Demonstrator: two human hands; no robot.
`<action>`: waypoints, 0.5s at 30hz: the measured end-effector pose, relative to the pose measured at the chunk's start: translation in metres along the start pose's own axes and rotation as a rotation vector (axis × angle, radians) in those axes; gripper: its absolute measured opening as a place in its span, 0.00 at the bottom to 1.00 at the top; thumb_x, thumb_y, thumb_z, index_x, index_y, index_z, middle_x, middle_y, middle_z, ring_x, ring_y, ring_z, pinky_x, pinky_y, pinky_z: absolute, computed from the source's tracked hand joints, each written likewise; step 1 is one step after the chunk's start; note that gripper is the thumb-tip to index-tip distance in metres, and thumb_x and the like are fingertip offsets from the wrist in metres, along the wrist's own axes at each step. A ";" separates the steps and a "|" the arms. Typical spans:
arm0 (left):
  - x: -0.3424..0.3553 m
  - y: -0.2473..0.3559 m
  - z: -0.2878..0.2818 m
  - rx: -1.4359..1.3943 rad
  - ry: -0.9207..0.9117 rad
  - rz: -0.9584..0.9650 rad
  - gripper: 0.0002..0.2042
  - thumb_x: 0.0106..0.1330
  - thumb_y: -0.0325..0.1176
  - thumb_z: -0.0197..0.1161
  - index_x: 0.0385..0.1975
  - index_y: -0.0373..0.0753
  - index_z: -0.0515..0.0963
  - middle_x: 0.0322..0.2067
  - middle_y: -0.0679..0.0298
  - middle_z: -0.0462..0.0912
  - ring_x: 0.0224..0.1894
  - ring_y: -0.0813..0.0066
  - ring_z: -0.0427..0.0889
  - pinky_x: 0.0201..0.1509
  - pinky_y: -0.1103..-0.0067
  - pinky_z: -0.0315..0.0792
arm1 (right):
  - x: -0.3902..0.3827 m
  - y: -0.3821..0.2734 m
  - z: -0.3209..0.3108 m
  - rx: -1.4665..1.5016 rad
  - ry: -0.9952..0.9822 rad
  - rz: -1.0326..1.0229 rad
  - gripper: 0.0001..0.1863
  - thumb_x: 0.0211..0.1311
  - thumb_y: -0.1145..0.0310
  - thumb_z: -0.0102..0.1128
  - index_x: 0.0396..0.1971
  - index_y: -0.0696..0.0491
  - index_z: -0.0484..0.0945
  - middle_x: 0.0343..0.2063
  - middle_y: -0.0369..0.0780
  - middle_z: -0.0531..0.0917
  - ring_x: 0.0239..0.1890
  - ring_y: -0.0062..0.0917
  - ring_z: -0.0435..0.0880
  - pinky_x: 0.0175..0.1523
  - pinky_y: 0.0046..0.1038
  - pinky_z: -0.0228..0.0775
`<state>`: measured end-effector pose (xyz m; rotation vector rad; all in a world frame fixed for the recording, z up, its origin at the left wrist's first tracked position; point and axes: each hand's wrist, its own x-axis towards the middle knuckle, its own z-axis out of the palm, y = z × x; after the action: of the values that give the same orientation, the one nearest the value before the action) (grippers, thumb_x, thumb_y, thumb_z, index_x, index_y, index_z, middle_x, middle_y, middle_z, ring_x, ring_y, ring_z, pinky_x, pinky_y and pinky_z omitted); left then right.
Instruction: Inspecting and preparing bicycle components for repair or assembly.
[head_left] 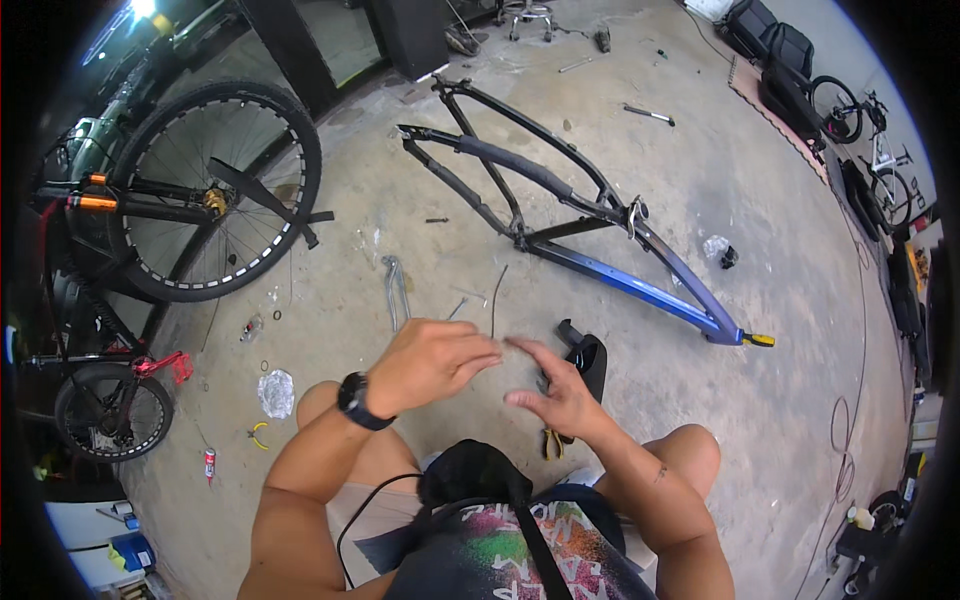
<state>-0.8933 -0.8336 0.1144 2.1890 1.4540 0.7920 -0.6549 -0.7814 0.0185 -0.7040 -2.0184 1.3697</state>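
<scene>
Hands: left hand [428, 362] and right hand [558, 392] meet above the floor [700, 180], before the knees; fingers [520, 347] of the right nearly touch the left hand.
Bicycle frame [560, 215]: lies on the floor beyond the hands, running from far centre to near right.
Wheel [215, 190]: stands at far left, left of the frame.
Wrench [394, 290]: on the floor between wheel and frame.
Pliers [551, 440]: on the floor under the right hand.
Foil scrap [276, 392]: left of the left knee.
</scene>
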 end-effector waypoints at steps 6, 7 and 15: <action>0.016 -0.075 0.019 -0.073 0.444 -0.178 0.04 0.63 0.27 0.68 0.34 0.35 0.86 0.31 0.57 0.87 0.32 0.66 0.86 0.38 0.77 0.76 | -0.008 0.012 -0.044 0.699 -0.024 0.596 0.15 0.74 0.57 0.58 0.37 0.56 0.80 0.18 0.30 0.69 0.18 0.16 0.66 0.29 0.26 0.66; 0.014 -0.089 0.019 -0.091 0.469 -0.240 0.05 0.63 0.28 0.68 0.35 0.34 0.86 0.32 0.55 0.87 0.32 0.63 0.86 0.38 0.76 0.77 | -0.008 0.007 -0.058 0.741 0.056 0.612 0.15 0.74 0.58 0.56 0.36 0.55 0.79 0.17 0.29 0.66 0.17 0.15 0.62 0.27 0.24 0.61; 0.045 -0.155 0.086 -0.080 0.264 -0.383 0.08 0.66 0.33 0.66 0.36 0.36 0.86 0.31 0.54 0.87 0.32 0.66 0.85 0.39 0.74 0.76 | -0.030 0.020 -0.187 1.318 0.453 0.365 0.13 0.74 0.59 0.54 0.42 0.55 0.76 0.18 0.28 0.61 0.18 0.16 0.59 0.25 0.24 0.55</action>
<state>-0.9326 -0.7337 -0.0343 1.7165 1.8594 1.0034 -0.4973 -0.6797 0.0491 -0.6257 -0.3794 2.0727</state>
